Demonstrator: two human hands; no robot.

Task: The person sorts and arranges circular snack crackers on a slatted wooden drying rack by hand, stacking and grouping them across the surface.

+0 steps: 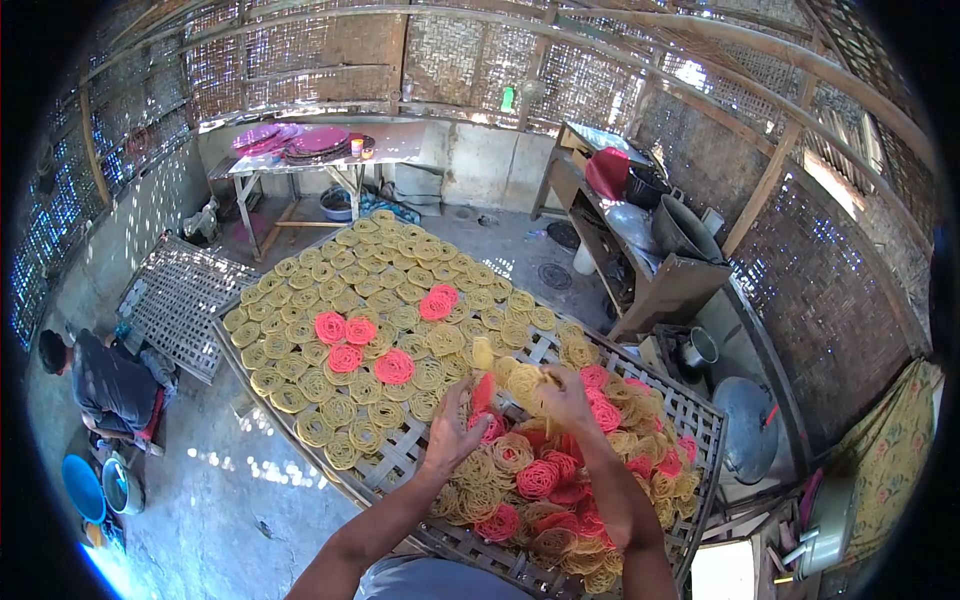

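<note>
Firstly, head view, hands. Right hand [563, 398]: thumb and fingers closed on the edge of a yellow disc [524, 386] of coiled strands, held over the near part of the rack. Left hand [452, 436]: fingers extended beside a red disc [482, 394]; whether it is gripped or merely touched cannot be told.

Head view, the rack [708, 428]: one large slatted, woven panel, set slantwise before the person. On its far and left portion, rows of flat yellow coils [340, 330], close together, with a few pink coils [394, 366] among them. On its near right portion, a loose heap [540, 478] of both colours, overlapping.

Head view, surroundings. Left: a second rack [185, 295]; one person in dark clothing [112, 385], low to the floor; a blue basin [83, 488]. Back: a table [402, 146] bearing pink round trays [318, 139]. Right: a wooden counter [655, 290] with a large pot [684, 229].
</note>
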